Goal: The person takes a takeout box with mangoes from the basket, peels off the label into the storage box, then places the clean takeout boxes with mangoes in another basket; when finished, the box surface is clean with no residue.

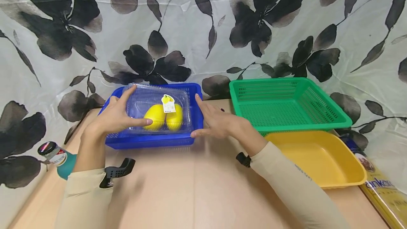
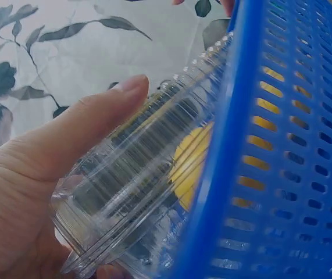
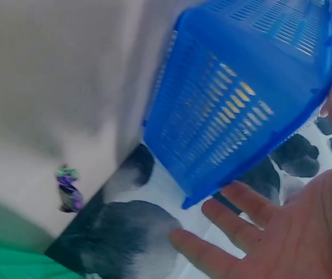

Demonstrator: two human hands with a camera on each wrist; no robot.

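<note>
A clear plastic clamshell box [image 1: 136, 107] with two smooth yellow fruits [image 1: 174, 118] in it and a white label [image 1: 169, 106] on its lid lies tilted in the blue basket [image 1: 152, 141]. My left hand [image 1: 109, 117] grips the box by its left end, thumb along the near side and fingers toward the far corner. In the left wrist view that thumb presses on the ribbed plastic. My right hand [image 1: 219, 119] is spread at the basket's right end, its fingers straight and its fingertips right at the rim.
Right of the blue basket stands a green basket [image 1: 270, 116], with a yellow tray [image 1: 314, 158] in front of it. A yellow packet [image 1: 381, 193] lies at the far right. A lidded jar [image 1: 53, 154] sits at the left. One small purple-green wrapped piece [image 3: 68, 189] lies behind.
</note>
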